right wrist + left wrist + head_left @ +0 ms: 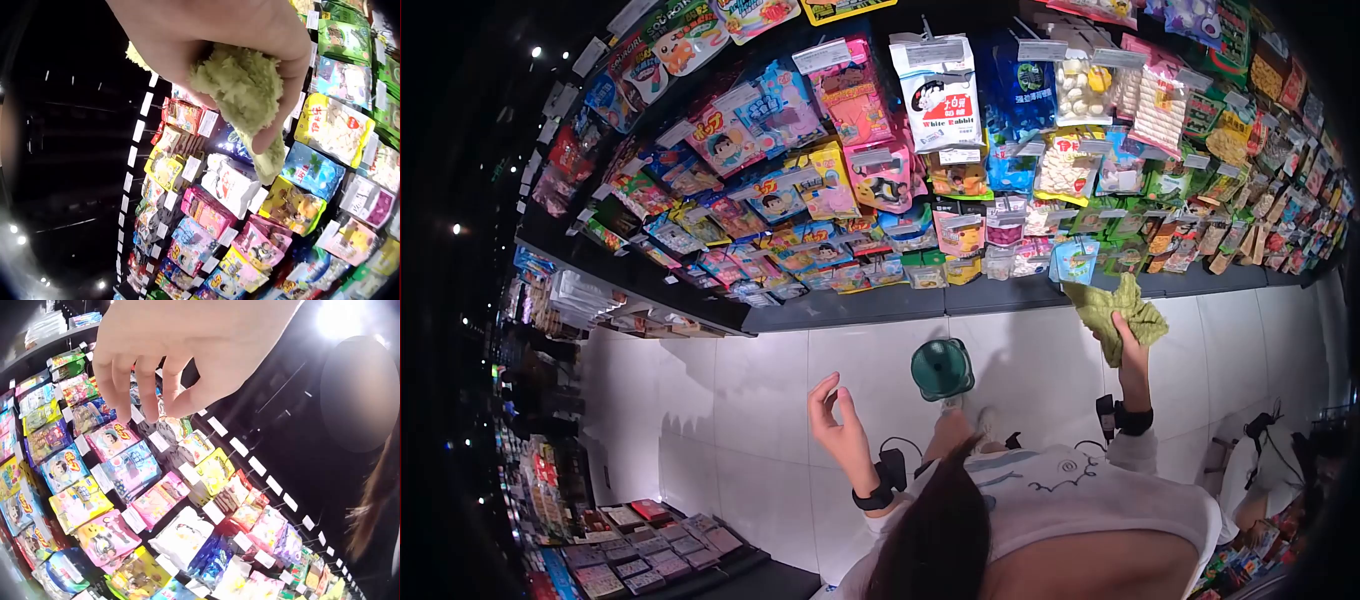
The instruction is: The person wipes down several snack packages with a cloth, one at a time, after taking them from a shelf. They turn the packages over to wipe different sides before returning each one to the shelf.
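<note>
A crumpled green cloth point(1122, 312) is gripped in the right hand point(1135, 365), held out before the lower right part of the candy rack. In the right wrist view, the fingers of the right hand point(250, 50) curl round the bunched cloth point(240, 90). The left hand point(840, 432) hangs in the air over the floor, holding nothing, its fingers loosely bent. Hanging candy bags show beyond the left hand point(181, 350) in the left wrist view. A white candy bag point(938, 95) with red print hangs at the top middle of the rack.
A green bin or stool point(942, 369) stands on the tiled floor point(770, 400) just ahead of the person's feet. The rack's dark base point(850, 312) runs across the front. A low display of flat packets point(650, 555) is at the bottom left.
</note>
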`<state>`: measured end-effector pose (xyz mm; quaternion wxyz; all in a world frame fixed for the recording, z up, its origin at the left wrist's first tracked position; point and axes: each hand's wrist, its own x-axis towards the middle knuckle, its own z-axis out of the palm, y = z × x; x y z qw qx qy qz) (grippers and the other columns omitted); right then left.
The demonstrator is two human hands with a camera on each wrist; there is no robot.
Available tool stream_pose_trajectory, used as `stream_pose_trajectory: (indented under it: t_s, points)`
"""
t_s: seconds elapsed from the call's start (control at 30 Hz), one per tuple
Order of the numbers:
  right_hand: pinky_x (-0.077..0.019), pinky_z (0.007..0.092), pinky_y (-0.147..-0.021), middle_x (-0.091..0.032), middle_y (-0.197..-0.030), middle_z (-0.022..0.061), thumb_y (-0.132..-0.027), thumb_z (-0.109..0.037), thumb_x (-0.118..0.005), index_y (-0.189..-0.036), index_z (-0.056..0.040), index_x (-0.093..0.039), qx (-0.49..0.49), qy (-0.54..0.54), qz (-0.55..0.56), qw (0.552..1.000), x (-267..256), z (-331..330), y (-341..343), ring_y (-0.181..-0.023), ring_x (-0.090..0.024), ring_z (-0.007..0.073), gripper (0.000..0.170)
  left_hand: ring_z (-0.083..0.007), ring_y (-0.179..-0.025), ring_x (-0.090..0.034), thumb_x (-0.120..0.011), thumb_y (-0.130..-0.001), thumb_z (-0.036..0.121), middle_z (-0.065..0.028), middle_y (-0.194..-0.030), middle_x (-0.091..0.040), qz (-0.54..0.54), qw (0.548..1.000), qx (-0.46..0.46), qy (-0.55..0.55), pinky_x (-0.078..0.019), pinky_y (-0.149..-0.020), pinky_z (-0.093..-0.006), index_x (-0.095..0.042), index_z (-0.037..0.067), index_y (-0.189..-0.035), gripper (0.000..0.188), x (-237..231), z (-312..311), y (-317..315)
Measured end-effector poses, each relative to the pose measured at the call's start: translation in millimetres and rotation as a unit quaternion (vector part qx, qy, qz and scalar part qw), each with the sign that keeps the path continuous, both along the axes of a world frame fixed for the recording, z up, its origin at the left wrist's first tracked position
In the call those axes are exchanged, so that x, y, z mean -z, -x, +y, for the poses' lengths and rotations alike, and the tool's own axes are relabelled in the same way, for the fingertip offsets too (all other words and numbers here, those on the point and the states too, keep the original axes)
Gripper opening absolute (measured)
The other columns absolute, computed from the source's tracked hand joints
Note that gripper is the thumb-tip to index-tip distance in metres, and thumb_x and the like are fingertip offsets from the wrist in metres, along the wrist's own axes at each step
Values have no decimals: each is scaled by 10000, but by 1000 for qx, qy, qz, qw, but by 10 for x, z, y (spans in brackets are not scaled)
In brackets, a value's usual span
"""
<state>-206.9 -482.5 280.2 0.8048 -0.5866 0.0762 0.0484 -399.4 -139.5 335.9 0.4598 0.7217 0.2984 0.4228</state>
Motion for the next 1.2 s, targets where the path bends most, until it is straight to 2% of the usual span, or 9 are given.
stream_pose_trajectory:
  t_s: [0.1,0.17,0.4,0.5,0.63,0.67,0.8,0.9,1.2]
  points:
    - [-549,304,-637,-621,-973,107,-884,-145,-580,-1137,1,-513,19,1,3,1000,122,-26,17,-776,-643,195,300,-200,-988,-557,-525,-852,5,-93,-1037,-593,11,999,22,-21,-453,-827,-314,-582,18,-983,144,-24,21,-80]
    - [-550,306,-639,-619,-980,110,-886,-144,-576,-1145,4,-506,36,-10,-5,999,127,80,73,-791,-643,199,307,-195,-1009,-554,-522,-877,30,-101,-1056,-588,8,999,41,-13,-429,-872,-303,-577,6,-1004,140,-48,66,-107]
    - [-541,286,-619,-599,-1006,92,-878,-166,-597,-1148,-4,-504,1,-38,25,999,220,582,91,-785,-630,173,328,-186,-1021,-551,-507,-898,38,-100,-1075,-579,-26,996,81,22,-419,-900,-298,-569,-12,-1013,139,-58,466,-221]
    - [-561,321,-658,-605,-1028,124,-875,-164,-595,-1164,13,-495,24,-25,25,999,257,869,53,-814,-644,213,354,-186,-1022,-550,-505,-897,30,-101,-1075,-577,-33,995,92,25,-420,-904,-298,-568,-11,-1016,141,23,793,-301]
    - [-551,306,-622,-596,-1003,106,-861,-143,-619,-1130,26,-510,75,-36,-2,997,284,1368,-7,-792,-630,195,335,-187,-990,-562,-526,-877,34,-97,-1046,-593,-43,994,105,7,-432,-856,-300,-578,15,-992,127,113,1372,-469]
    - [-554,311,-618,-592,-1002,108,-856,-136,-622,-1126,32,-512,79,-38,5,996,425,1447,-30,-805,-626,198,335,-187,-989,-563,-524,-878,34,-98,-1043,-593,-35,993,111,2,-431,-859,-301,-578,13,-991,127,115,1527,-492]
    - [-554,311,-600,-590,-994,113,-853,-130,-623,-1128,30,-513,109,-54,48,991,392,1973,21,-807,-625,196,336,-187,-982,-563,-500,-895,17,-110,-1037,-599,-48,993,110,-2,-424,-894,-297,-569,-9,-999,127,-5,2064,-576]
    - [-565,328,-604,-585,-1039,129,-860,-107,-604,-1150,33,-496,120,-39,59,990,428,2194,70,-836,-633,227,340,-188,-976,-565,-500,-899,30,-113,-1029,-603,-39,993,108,10,-425,-887,-296,-571,-8,-997,127,22,2419,-602]
    - [-562,320,-609,-588,-1034,127,-864,-111,-600,-1151,35,-489,86,-34,51,994,610,2503,-136,-832,-637,232,340,-185,-966,-574,-513,-903,49,-107,-1023,-603,-17,996,79,-23,-433,-881,-295,-570,-14,-992,123,196,2794,-763]
